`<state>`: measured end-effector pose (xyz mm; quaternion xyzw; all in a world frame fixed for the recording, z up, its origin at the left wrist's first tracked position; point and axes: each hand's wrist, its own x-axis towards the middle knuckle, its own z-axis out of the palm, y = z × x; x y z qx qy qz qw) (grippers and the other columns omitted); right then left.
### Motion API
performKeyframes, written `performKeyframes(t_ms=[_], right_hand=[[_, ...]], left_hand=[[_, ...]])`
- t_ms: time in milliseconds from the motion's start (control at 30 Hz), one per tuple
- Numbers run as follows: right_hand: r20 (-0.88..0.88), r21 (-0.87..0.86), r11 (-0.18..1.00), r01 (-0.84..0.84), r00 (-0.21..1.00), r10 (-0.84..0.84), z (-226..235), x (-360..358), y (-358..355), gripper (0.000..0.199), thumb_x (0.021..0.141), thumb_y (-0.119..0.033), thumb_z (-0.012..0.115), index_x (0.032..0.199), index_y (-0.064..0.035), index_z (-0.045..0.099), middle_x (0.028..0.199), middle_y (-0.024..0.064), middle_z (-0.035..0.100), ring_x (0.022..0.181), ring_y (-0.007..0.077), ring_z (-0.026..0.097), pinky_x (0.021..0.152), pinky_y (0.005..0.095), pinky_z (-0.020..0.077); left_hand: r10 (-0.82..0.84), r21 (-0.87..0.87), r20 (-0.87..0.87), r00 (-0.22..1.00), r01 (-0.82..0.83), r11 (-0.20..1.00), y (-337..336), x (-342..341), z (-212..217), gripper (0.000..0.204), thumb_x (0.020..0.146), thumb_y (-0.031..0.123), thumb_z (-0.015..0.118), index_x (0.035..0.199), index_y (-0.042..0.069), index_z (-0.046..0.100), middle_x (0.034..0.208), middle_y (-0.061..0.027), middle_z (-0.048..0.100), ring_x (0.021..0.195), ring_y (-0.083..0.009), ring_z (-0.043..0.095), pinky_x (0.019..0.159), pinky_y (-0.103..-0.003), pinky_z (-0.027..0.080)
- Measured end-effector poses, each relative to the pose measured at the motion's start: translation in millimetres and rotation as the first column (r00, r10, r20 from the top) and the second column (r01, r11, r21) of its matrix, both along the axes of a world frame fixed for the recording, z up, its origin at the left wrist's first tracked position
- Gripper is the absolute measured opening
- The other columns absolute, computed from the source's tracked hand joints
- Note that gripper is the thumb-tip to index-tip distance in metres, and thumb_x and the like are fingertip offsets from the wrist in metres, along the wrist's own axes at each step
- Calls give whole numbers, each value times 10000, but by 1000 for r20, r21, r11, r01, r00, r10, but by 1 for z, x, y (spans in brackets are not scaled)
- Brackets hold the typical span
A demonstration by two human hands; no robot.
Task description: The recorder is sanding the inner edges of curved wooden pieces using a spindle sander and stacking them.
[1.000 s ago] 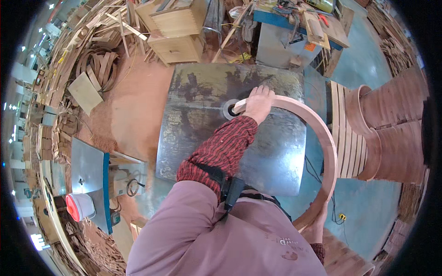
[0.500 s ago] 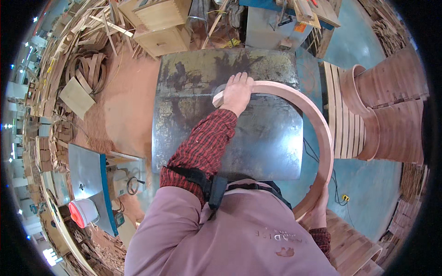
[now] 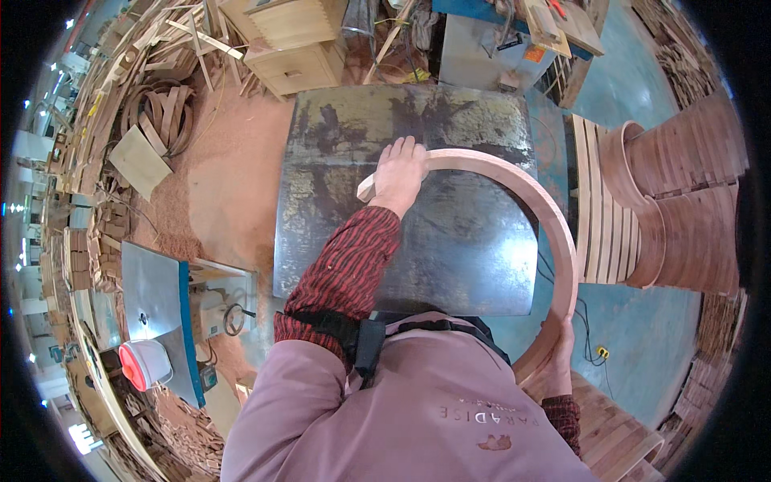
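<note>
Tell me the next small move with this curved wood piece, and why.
Probably press the arc flat on the metal table. The left hand covers its far end over the plate, the right hand grips the near end, which hangs past the table's edge, so only part looks supported.

Stained metal tabletop point(image 3: 450, 265), curved wooden arc point(image 3: 530, 201) lying on it

Smooth wooden hoop point(image 3: 554, 233), tarnished metal tabletop point(image 3: 466, 265)

Curved wood piece point(image 3: 530, 201): lower end hidden behind the torso, lower centre. Right hand point(image 3: 558, 361) partly covered by it; the palm of the left hand point(image 3: 399, 177) is unseen.
</note>
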<state>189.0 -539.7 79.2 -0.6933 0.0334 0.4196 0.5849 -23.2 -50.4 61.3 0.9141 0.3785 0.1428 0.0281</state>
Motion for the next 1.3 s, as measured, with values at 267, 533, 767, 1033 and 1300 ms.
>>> performKeyframes(t_ms=[267, 533, 767, 1033, 1300], right_hand=[[81, 24, 999, -30, 996, 28, -1, -6, 15, 562, 1049, -559, 559, 1312, -63, 586, 1057, 49, 611, 937, 163, 595, 812, 324, 504], [239, -56, 993, -107, 964, 117, -5, -3, 30, 545, 1083, -459, 555, 1328, 25, 611, 1107, 68, 640, 1009, 165, 585, 888, 327, 484], [428, -200, 969, -143, 877, 218, -24, 7, 41, 576, 1074, -410, 545, 1308, 110, 629, 1146, 118, 681, 1040, 204, 612, 931, 353, 489], [498, -325, 923, -206, 792, 352, -28, 13, 73, 534, 1088, -379, 510, 1239, 113, 654, 1059, 139, 718, 967, 207, 641, 881, 379, 520], [534, -346, 891, -293, 720, 444, -5, 4, 115, 509, 1091, -358, 502, 1245, 104, 654, 1026, 195, 722, 966, 229, 662, 875, 395, 528]], left_hand=[[58, -36, -25, 998, -59, 998, 4, -38, -7, 359, 923, 263, 682, 1222, 73, 622, 1429, -146, 592, 1366, -322, 546, 1119, -473, 455], [129, 23, 26, 991, -130, 991, 0, -70, -4, 185, 933, 176, 618, 1093, 85, 633, 1248, -123, 652, 1198, -310, 644, 953, -465, 559], [243, -120, -118, 963, -257, 959, -6, -93, 15, 193, 954, 220, 653, 1092, 90, 615, 1126, -109, 684, 1028, -320, 718, 827, -463, 602], [332, -180, -157, 930, -358, 916, -8, -130, 15, 220, 997, 279, 634, 1084, 83, 587, 1054, -162, 687, 910, -385, 729, 760, -522, 597], [411, -247, -180, 894, -445, 861, -10, -166, 14, 220, 1008, 285, 633, 1090, 89, 576, 1064, -195, 691, 946, -428, 717, 800, -558, 567]])
